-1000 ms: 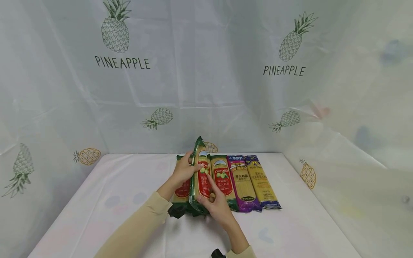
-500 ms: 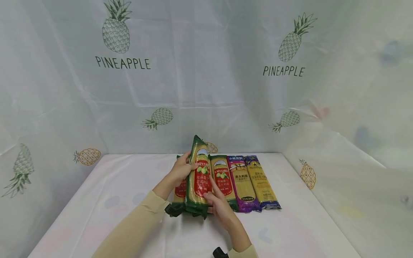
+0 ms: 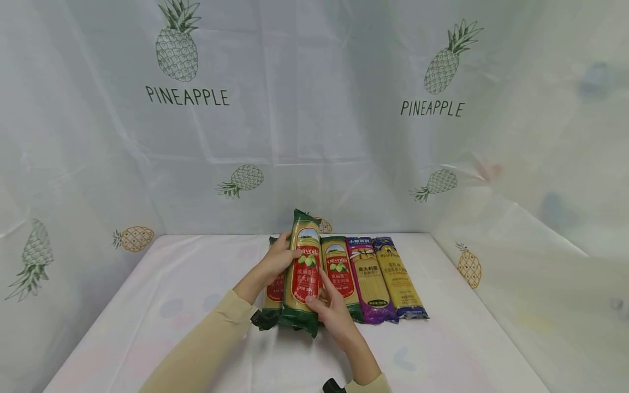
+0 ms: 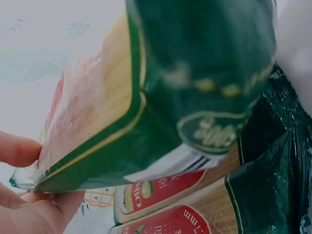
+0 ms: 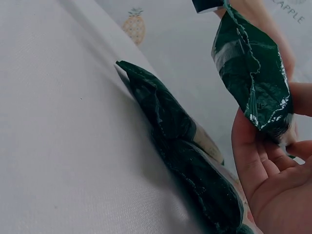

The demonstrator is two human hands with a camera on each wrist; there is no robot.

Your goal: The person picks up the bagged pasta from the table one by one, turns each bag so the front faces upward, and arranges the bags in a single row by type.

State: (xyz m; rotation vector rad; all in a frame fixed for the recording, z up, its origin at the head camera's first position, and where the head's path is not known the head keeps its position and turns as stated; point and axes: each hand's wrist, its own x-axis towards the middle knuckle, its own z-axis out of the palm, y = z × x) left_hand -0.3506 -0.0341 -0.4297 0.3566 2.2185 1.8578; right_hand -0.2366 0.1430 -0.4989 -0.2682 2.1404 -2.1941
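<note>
In the head view, both hands hold a green and gold spaghetti packet [image 3: 303, 262] with a red label, raised and tilted over the row of packets. My left hand [image 3: 276, 262] grips its upper left side, thumb on the front. My right hand [image 3: 335, 312] grips the lower right edge, thumb on the front and fingers behind. In the left wrist view, the green end of the packet [image 4: 204, 73] hangs above two more red-labelled packets. The right wrist view shows my right hand [image 5: 273, 180] beneath the crumpled green end of the held packet [image 5: 256, 78].
Similar spaghetti packets lie at left [image 3: 273, 297] and right [image 3: 340, 273], partly covered by the held one. Beside them are a purple packet [image 3: 372, 281] and a yellow-and-blue packet [image 3: 400, 278]. A white cloth covers the table [image 3: 196, 327]; a pineapple-print curtain [image 3: 314, 109] stands behind.
The held packet has turned so its front label faces the head camera more, and has shifted slightly left. The right hand has adjusted its grip at the lower edge. The other packets stay put.
</note>
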